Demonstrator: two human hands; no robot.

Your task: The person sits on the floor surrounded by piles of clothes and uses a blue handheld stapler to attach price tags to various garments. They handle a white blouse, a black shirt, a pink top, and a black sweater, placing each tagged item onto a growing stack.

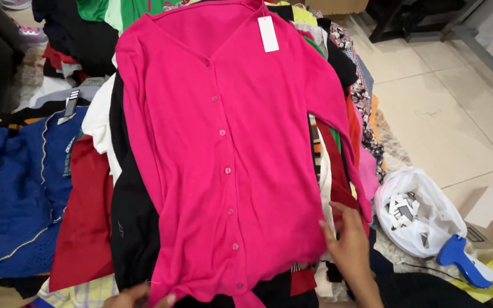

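— Left of the pink cardigan (223, 154)?
— Blue knit garment (12, 194) at the far left, then a red garment (84, 228), then a black garment (132, 228) tucked partly under the cardigan's left edge.

— And the cardigan itself?
— Spread flat on top of the clothes pile, button side up. Long axis running from the near edge to the far edge, tilted slightly; neckline pointing away, hem pointing toward the camera. White tag (268, 34) hanging at the collar.

— Left hand (138, 296)?
— At the bottom edge, just under the cardigan's hem corner. Mostly cut off by the frame; can't tell whether gripping or loose.

— Right hand (346, 239)?
— At the cardigan's lower right edge, by the sleeve end. Fingers extended and slightly spread, fingertips touching the pink fabric, not clenched around anything.

— Right of the cardigan?
— Striped and patterned clothes peeking out beside the sleeve. Further right, on the tile floor, a white plastic bag (417, 211), a blue tagging gun (460, 259) near it, and a cardboard box (486, 214).
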